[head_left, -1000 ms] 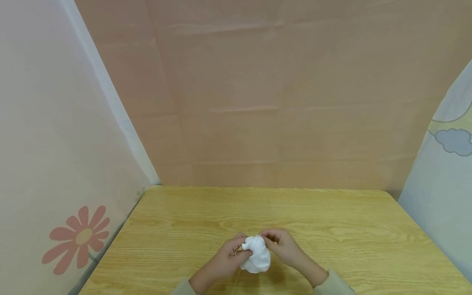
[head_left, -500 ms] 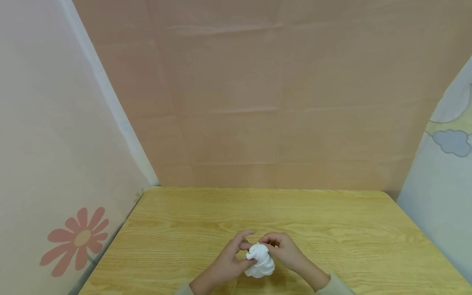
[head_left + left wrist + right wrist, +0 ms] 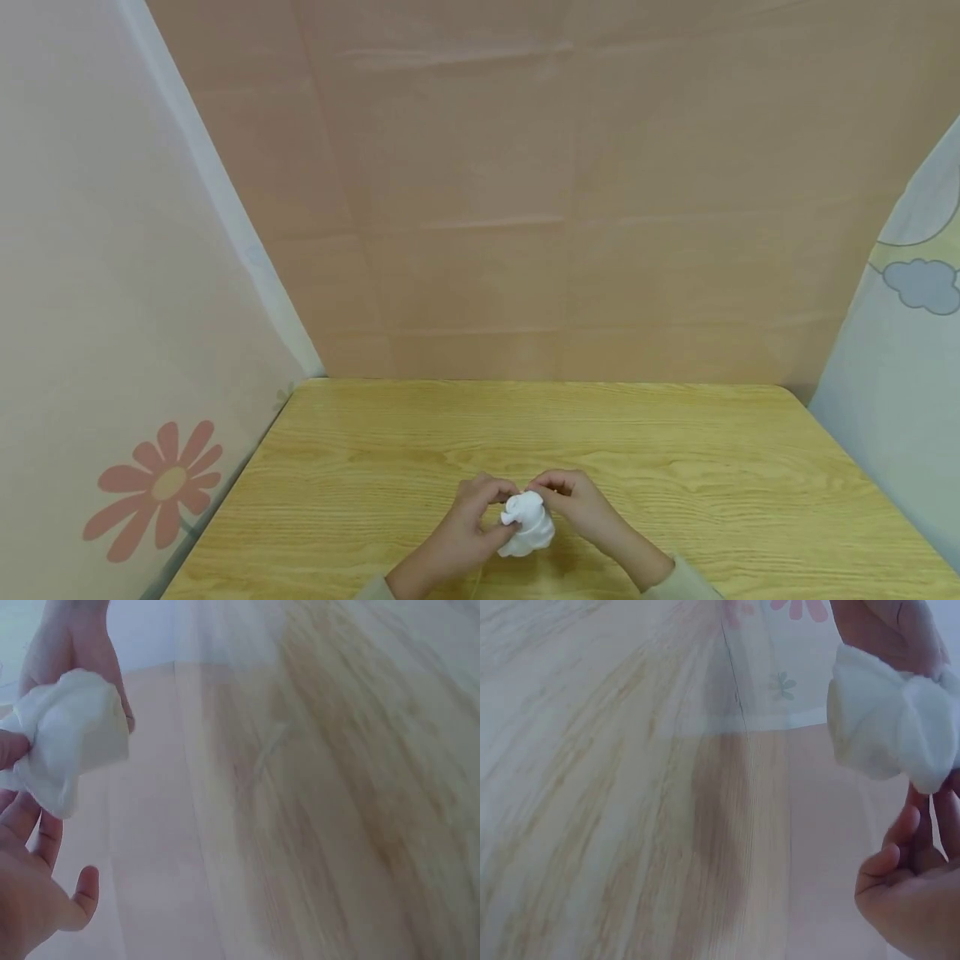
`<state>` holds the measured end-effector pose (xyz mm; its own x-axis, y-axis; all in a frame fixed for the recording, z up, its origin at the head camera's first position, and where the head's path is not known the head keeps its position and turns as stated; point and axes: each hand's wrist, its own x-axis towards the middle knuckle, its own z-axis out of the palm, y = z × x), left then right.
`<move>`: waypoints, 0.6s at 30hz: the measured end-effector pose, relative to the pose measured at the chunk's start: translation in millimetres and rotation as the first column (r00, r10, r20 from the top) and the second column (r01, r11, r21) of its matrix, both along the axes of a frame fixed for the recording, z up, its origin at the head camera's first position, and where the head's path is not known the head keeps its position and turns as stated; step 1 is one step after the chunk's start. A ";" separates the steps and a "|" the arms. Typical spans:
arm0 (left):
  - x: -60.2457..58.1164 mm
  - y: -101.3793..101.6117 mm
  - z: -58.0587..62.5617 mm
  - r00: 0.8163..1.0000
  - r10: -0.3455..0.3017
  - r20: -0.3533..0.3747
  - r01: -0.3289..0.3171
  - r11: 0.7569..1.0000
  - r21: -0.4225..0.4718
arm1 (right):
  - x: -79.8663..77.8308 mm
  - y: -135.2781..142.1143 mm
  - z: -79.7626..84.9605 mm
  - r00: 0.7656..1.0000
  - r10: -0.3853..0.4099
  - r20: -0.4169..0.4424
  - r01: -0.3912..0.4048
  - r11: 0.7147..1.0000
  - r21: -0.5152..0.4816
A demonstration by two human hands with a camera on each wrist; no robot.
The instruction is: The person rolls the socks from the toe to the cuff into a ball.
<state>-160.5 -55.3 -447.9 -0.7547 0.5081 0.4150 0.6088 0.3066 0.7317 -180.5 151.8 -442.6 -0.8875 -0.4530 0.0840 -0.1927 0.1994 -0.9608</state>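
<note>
A white, soft cloth bundle (image 3: 531,533) with a gathered, folded top is held between both hands, above the table near its front. My left hand (image 3: 462,537) pinches its left side, thumb in front and fingers behind. At the upper right of the bundle, the fingertips of my right hand (image 3: 588,510) pinch its gathered part. The wrist views show the cloth (image 3: 82,735) flaring into loose folds around a narrower section. What lies inside the bundle is hidden. A thin pale strand (image 3: 477,581) shows faintly below the left hand.
The wood-grain table (image 3: 375,442) reaches back to a plain tan backdrop (image 3: 465,250). A pale wall covering with a red flower (image 3: 168,483) flanks the left side, and one with a blue cloud (image 3: 921,285) flanks the right.
The bundle has shifted slightly right and tilted, its gathered top now facing the camera more. My left fingers lifted off, then came back to the top. The right hand stays nearly in place.
</note>
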 end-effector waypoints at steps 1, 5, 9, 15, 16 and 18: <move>-0.4 0.2 -0.6 1.000 0.026 -0.016 -0.026 1.000 -0.004 | 1.2 -0.3 0.6 0.999 -0.033 -0.019 0.033 0.999 0.009; -2.2 0.7 -2.8 0.990 0.135 -0.031 -0.134 0.991 0.017 | 9.6 -5.3 3.4 0.977 -0.189 -0.101 0.191 0.982 0.007; -2.1 2.7 -2.7 0.985 0.168 0.024 -0.170 0.979 0.112 | 17.1 -13.1 5.2 0.947 -0.270 -0.176 0.277 0.961 0.018; 3.0 7.6 6.3 0.984 0.171 0.053 -0.179 0.953 0.244 | 19.7 -21.0 11.7 0.938 -0.326 -0.117 0.337 0.937 0.092; 3.3 7.8 7.7 0.983 0.166 0.078 -0.181 0.949 0.259 | 19.4 -21.4 12.6 0.939 -0.332 -0.088 0.339 0.936 0.097; 2.4 7.6 8.7 0.977 0.137 0.165 -0.183 0.933 0.309 | 18.8 -21.8 13.8 0.937 -0.348 -0.041 0.350 0.931 0.105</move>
<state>-158.1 -47.7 -439.2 -0.8767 0.2330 0.4209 0.4565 0.1268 0.8806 -161.7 130.1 -428.9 -0.9899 -0.1222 0.0720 -0.1119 0.3607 -0.9259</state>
